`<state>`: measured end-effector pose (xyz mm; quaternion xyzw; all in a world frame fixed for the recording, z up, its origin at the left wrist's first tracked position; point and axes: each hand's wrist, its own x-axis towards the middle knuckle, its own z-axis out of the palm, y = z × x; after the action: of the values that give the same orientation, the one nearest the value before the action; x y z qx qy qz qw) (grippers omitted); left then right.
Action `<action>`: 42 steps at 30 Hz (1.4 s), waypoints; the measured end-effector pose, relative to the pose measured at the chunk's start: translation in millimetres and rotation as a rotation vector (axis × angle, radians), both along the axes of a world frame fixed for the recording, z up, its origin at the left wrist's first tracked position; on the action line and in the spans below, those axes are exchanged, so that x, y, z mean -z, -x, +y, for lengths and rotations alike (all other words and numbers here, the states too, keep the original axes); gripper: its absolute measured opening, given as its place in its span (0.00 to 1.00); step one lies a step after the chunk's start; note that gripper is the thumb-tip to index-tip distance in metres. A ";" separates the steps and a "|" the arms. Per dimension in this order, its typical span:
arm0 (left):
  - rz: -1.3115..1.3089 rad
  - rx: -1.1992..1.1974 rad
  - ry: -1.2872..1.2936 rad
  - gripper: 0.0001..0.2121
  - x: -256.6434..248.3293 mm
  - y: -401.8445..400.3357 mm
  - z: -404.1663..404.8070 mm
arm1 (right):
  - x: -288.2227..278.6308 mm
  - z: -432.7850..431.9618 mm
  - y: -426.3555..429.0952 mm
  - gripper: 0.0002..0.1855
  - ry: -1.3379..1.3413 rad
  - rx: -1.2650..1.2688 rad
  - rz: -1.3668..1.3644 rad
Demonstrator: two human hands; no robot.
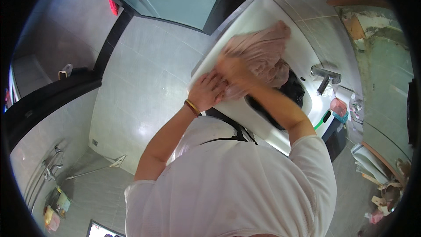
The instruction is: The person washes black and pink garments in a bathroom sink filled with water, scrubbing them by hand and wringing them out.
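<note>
A crumpled pink cloth (260,49) lies over the white washbasin (263,10), from its near left rim across to the middle. My left hand (207,90) rests on the left end of the cloth at the basin's rim, fingers bent over the fabric. My right hand (233,69), blurred, is on the same cloth just beyond the left one; its fingers are too blurred to tell their grip. Dark wet fabric (292,89) lies in the bowl, partly under the pink cloth and behind my right forearm.
A chrome faucet (329,77) stands at the basin's right side. Near it are a pink cup (338,106), a blue-green cup (341,117) and a green-handled brush (324,120). A glass panel with a dark frame (177,0) stands beyond the basin's left edge.
</note>
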<state>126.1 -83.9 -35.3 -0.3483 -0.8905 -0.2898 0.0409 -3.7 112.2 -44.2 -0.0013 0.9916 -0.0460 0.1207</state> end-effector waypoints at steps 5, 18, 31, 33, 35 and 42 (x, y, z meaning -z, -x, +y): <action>-0.007 0.015 0.010 0.15 -5.0 -1.3 2.3 | 16.4 47.5 17.2 0.27 0.449 0.458 -0.113; 0.020 0.040 0.047 0.16 -6.8 1.9 2.8 | 2.4 56.8 11.2 0.07 -0.079 -0.157 0.334; 0.028 -0.013 -0.004 0.15 -8.2 0.8 5.2 | -16.6 81.8 0.0 0.11 0.027 -0.123 0.282; 0.019 -0.019 0.024 0.14 -9.7 0.3 2.7 | -7.5 72.2 -22.9 0.07 0.140 -0.360 0.333; 0.030 0.034 0.035 0.14 -12.7 2.3 9.1 | 31.7 99.6 -32.8 0.06 0.317 -0.425 0.392; -0.005 0.002 0.054 0.16 -14.1 -1.1 7.7 | -50.1 109.9 32.2 0.16 0.251 0.118 0.468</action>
<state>127.1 -76.2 -21.2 -0.3494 -0.8978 -0.2667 0.0293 -35.9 222.1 6.0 0.0308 0.9774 -0.1741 -0.1159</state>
